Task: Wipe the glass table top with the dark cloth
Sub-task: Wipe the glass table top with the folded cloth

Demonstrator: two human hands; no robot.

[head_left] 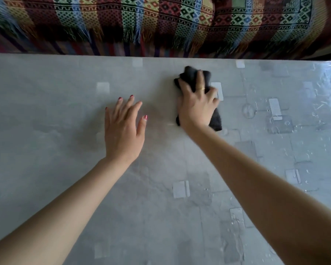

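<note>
**Glass Table Top: Cloth Under Right Hand, Left Hand Flat**

The glass table top (65,169) is seen from above and fills most of the head view. Its surface is grey, with pale rectangular patches visible across it. Bright reflections and fine light streaks are concentrated on the right-hand portion.

The dark cloth (191,77) is located on the glass near the far edge of the table, right of centre. It is bunched rather than spread flat. One part protrudes beyond the fingertips toward the far edge, and another part protrudes below the heel of the hand on its right side.

The right hand (197,106) is laid on top of the cloth, palm down. Its fingers are spread and bent over the bunched fabric, so that the cloth is gripped and pressed against the glass. A gold ring is worn on one finger. The right forearm is extended from the lower right corner.

The left hand (122,131) is held palm down over the glass, to the left of the cloth and apart from it. Its fingers are straight and slightly fanned, and nothing is held. Whether the palm touches the glass cannot be determined. Red polish is visible on the nails.

A patterned, fringed woven blanket (161,20) is draped beyond the far edge of the table.
</note>
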